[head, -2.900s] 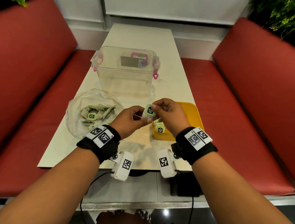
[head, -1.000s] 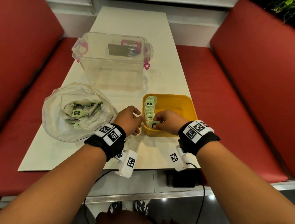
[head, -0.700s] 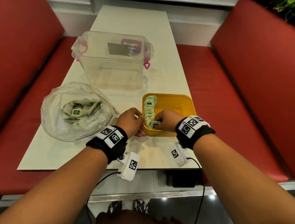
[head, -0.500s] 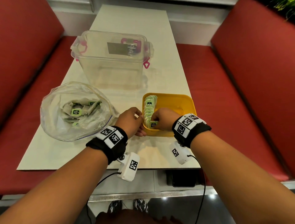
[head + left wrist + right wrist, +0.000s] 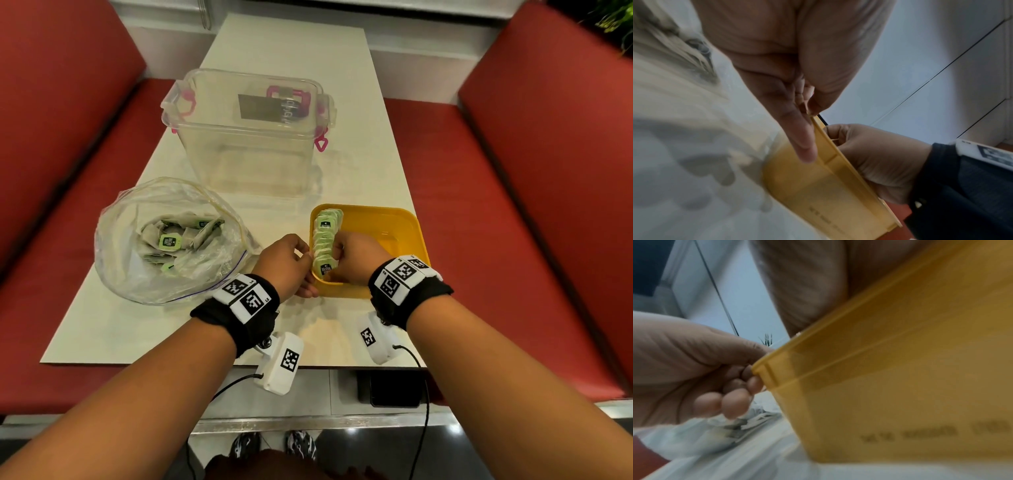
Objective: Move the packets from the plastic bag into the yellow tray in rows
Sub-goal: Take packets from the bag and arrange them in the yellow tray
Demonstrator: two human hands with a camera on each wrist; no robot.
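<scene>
Now the right hand [image 5: 354, 258] reaches into the yellow tray [image 5: 404, 226], fingers curled against the row of packets [image 5: 325, 240] standing along its left wall. Just left, the left hand [image 5: 286, 263] rests fingertips on the tray's rim. Further left on the counter [image 5: 287, 48], the plastic bag [image 5: 164, 240] holds more packets.

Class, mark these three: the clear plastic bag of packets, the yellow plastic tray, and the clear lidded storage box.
clear plastic bag [image 5: 219, 274], head view, bare near-right wall.
yellow plastic tray [image 5: 394, 214], head view, far rim.
clear lidded storage box [image 5: 246, 161], head view, front wall.
</scene>
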